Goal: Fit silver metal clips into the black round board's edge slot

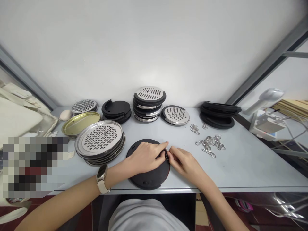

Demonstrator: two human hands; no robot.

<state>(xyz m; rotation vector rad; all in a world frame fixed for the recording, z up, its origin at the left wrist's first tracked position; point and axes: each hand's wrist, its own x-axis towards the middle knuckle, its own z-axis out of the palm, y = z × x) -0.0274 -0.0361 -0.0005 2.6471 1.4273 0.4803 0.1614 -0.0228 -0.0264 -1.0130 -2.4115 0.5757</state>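
Note:
A black round disc (150, 178) lies flat near the front edge of the table, with small slots near its rim. My left hand (146, 156) presses on its top, index finger and thumb reaching to the right rim. At that rim a small metal wire clip with a ring (167, 156) shows between my hands. My right hand (184, 161) pinches this clip, fingers closed. Whether the clip passes through the disc is hidden by my fingers. Several loose wire clips (210, 142) lie in a heap to the right.
Left stand a stack of metal grater plates (101, 139) and gold-coloured lids (81, 124). Behind are black discs (116, 110), a stack of graters in black holders (149, 93), and a single grater (176, 115). More black discs (218, 120) sit back right, near a metal frame (271, 61).

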